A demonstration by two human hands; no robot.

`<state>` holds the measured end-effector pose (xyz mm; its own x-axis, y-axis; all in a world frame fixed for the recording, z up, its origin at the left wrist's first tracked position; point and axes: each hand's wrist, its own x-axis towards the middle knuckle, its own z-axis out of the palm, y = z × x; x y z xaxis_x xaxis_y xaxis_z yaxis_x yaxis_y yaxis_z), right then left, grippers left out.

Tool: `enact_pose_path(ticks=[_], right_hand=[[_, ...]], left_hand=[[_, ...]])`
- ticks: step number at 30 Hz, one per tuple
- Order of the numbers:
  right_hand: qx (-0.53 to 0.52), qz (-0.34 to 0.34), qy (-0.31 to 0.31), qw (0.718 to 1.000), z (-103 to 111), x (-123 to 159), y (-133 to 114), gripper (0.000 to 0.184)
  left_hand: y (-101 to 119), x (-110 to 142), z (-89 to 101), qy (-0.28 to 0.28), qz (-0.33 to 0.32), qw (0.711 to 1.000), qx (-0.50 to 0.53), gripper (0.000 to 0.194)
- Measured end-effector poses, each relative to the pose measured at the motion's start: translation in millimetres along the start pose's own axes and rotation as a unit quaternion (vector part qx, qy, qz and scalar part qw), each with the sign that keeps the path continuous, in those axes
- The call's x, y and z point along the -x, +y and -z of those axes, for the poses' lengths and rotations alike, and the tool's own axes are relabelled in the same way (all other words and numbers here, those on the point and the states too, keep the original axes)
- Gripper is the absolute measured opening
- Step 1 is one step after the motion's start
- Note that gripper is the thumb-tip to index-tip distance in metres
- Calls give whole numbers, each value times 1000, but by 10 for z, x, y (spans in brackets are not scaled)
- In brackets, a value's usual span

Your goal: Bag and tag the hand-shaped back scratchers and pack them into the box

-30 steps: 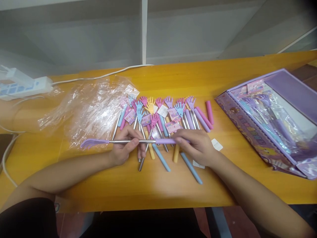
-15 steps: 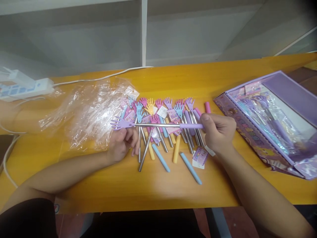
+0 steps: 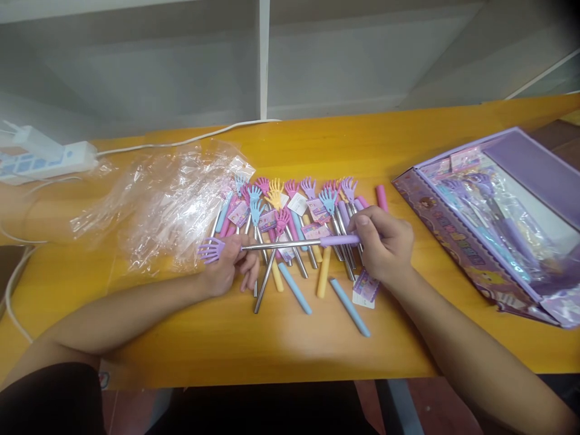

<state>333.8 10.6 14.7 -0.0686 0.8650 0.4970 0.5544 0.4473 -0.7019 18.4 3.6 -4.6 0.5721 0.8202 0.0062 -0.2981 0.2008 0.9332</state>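
Observation:
A purple back scratcher (image 3: 285, 244) with a metal rod lies level between my two hands. My left hand (image 3: 222, 269) pinches it just behind its hand-shaped head. On the other end, my right hand (image 3: 385, 241) is closed around the purple handle. Beneath and behind it, a pile of back scratchers with pink, blue, yellow and purple heads rests on the table, such as a pink head (image 3: 281, 221) and a yellow head (image 3: 275, 193). Loose handle sleeves lie in front, among them a blue sleeve (image 3: 350, 307) and a yellow sleeve (image 3: 323, 275). Printed tags (image 3: 366, 287) are mixed in.
Crumpled clear plastic bags (image 3: 172, 205) cover the table's left side. A white power strip (image 3: 49, 160) with cables sits at the far left. On the right stands an open purple display box (image 3: 466, 248) holding bagged back scratchers. A grey partition rises behind the table (image 3: 272, 356).
My left fingers have closed on the neck of the purple back scratcher. My right hand has moved a little left and down with the handle, and the scratcher sits slightly lower.

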Motion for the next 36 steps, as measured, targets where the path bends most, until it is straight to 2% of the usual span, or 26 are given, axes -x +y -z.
enact_pose_path(ticks=[9,21,27,36], right_hand=[[-26,-12,-31,999,-49,94,-161,35],[-58,-20,-39,997,-70,165,-217,30],[-58,11,-59,996,-108,202,-276,27],[-63,9,-51,997,-126,293,-341,24]], left_hand=[[49,-44,-6,-1,8,999,41,70],[71,30,-37,-5,28,999,-40,68],[54,50,-17,-21,31,998,-53,68],[78,69,-20,-25,12,997,-68,67]])
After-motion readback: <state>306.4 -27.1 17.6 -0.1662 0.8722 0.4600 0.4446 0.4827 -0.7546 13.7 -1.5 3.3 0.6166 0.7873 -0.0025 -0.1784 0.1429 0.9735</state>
